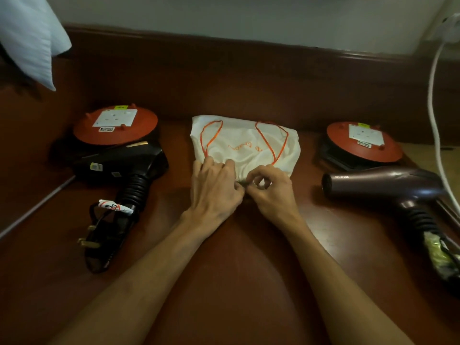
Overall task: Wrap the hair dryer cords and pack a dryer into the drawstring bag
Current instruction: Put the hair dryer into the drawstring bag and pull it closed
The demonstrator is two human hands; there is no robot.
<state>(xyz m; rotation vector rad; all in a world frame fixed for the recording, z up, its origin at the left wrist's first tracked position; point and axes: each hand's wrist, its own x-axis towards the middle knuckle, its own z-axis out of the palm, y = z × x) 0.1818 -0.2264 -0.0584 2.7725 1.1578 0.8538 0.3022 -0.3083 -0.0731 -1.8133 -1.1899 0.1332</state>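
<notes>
A white drawstring bag (245,143) with orange cords lies flat in the middle of the brown table (236,257). My left hand (215,185) and my right hand (268,186) both pinch the gathered near edge of the bag, fingers curled on the fabric. A black hair dryer (122,163) lies to the left, its cord bundled along the handle with a white tie and the plug at the near end. A dark purple hair dryer (380,185) lies to the right, nozzle pointing left, its cord bundled near the right edge.
Two orange cable reels stand behind the dryers, one at the left (115,127) and one at the right (363,143). A white cable (434,115) hangs from a wall socket at the far right. Pale cloth (29,38) hangs at the top left.
</notes>
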